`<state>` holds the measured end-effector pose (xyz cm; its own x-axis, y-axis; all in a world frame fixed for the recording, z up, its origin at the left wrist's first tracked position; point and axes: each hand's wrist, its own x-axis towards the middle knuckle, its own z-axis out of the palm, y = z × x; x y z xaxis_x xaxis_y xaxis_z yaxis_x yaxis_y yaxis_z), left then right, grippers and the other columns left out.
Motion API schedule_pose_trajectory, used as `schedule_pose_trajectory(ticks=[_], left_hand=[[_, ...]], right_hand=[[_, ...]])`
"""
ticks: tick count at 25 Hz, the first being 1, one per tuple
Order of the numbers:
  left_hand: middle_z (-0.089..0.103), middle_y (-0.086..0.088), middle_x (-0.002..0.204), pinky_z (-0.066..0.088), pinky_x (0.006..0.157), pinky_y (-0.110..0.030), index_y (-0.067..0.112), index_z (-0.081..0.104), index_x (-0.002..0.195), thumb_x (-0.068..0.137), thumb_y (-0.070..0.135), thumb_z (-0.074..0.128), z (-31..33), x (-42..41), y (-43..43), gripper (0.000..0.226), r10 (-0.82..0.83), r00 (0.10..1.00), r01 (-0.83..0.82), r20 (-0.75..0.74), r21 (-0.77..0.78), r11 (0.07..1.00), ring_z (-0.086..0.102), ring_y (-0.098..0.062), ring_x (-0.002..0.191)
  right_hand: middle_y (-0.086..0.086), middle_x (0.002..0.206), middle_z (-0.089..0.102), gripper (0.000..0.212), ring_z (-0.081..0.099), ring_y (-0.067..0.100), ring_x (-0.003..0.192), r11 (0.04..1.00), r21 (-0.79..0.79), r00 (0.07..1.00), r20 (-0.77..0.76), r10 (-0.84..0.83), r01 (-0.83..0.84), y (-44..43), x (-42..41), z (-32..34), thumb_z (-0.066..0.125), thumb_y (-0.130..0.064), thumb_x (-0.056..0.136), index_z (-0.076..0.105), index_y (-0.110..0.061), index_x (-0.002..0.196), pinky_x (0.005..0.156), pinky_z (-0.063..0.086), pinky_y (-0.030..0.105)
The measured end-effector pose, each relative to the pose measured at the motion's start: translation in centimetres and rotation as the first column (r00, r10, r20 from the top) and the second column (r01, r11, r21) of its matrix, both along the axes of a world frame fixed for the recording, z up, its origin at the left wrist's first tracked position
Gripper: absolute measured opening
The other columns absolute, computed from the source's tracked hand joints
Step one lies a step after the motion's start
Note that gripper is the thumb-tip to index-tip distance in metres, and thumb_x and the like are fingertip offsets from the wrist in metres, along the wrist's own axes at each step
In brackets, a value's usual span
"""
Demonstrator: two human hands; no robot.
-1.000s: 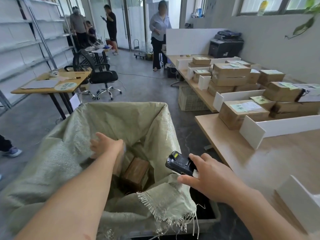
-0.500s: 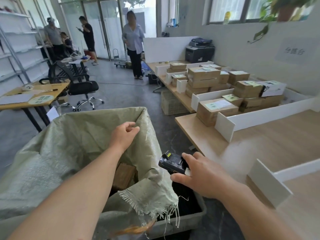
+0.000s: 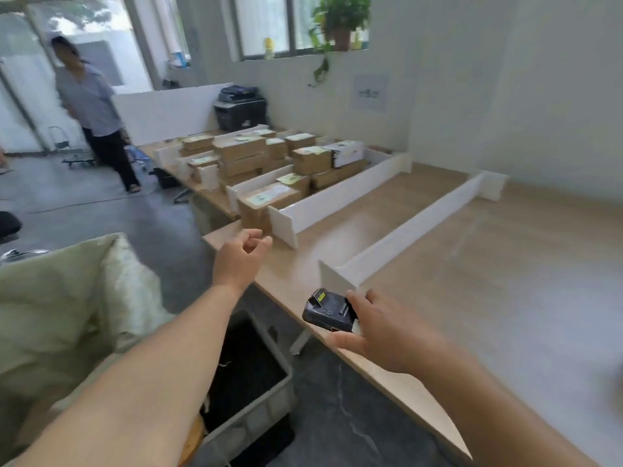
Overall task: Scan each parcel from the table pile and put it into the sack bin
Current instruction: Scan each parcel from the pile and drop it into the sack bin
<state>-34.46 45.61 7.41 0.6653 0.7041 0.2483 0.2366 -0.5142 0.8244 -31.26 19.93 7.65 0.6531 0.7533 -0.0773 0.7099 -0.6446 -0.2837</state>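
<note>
Your left hand hangs empty, fingers loosely curled, above the table edge, your right hand grips the scanner, the parcels sit stacked farther along, and the sack bin stands at your left.

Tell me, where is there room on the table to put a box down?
The table is bare between the farther divider and the nearer divider, and again right of the nearer divider up to the wall. Behind the farther divider the parcel pile crowds it. Near the edge, the right hand holds the scanner.
</note>
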Motion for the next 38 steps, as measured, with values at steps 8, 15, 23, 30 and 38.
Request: schedule_pose_trajectory(ticks=[8,15,23,30,38], left_hand=[[0.062,-0.002,0.123,0.044,0.095,-0.029,0.017,0.057,0.131,0.090,0.033,0.064,-2.3,11.9,-22.9,0.044,-0.473,0.873,0.477,-0.116,0.002,0.879,0.057,-0.014,0.105],[0.046,-0.007,0.145,0.040,0.106,-0.036,0.020,0.036,0.148,0.084,0.036,0.071,-5.3,17.6,-40.2,0.074,-0.766,0.593,0.780,-0.248,-0.058,0.623,0.049,-0.020,0.126],[0.012,-0.006,0.161,0.015,0.119,-0.041,0.021,0.009,0.155,0.073,0.062,0.070,-7.3,26.2,-52.6,0.111,-0.792,0.358,0.924,-0.495,0.067,0.376,0.009,-0.023,0.148],[-0.002,-0.013,0.162,0.010,0.118,-0.047,0.030,0.008,0.154,0.066,0.073,0.068,-8.6,31.4,-59.5,0.115,-0.636,0.270,0.960,-0.723,0.152,0.234,-0.001,-0.032,0.149],[0.028,-0.009,0.141,0.035,0.103,-0.040,0.029,0.031,0.141,0.072,0.049,0.070,-8.7,30.6,-55.5,0.082,-0.610,0.284,0.957,-0.740,0.178,0.230,0.029,-0.029,0.129]], right_hand=[[0.008,0.130,0.047,0.067,0.047,0.029,0.119,0.915,-0.121,0.923,0.081,-0.376,0.384,-20.2,2.6,-0.3,0.041,-0.069,0.090,0.036,-0.023,0.139,0.096,0.037,0.040],[0.005,0.125,0.045,0.072,0.044,0.027,0.117,0.736,-0.135,0.741,-0.020,-0.672,0.664,-33.5,2.1,-2.4,0.043,-0.071,0.087,0.033,-0.025,0.141,0.095,0.034,0.040],[0.004,0.127,0.043,0.080,0.043,0.026,0.120,0.514,-0.136,0.514,-0.044,-0.857,0.847,-40.7,3.0,-3.4,0.041,-0.073,0.087,0.025,-0.024,0.148,0.096,0.033,0.038],[0.002,0.124,0.043,0.079,0.044,0.024,0.117,0.357,-0.199,0.349,-0.073,-0.934,0.913,-44.0,3.6,-4.5,0.037,-0.074,0.088,0.024,-0.025,0.148,0.098,0.035,0.038],[0.002,0.126,0.043,0.075,0.042,0.024,0.120,0.363,-0.201,0.343,-0.126,-0.931,0.910,-42.3,3.1,-6.0,0.036,-0.073,0.088,0.028,-0.025,0.145,0.099,0.035,0.037]])
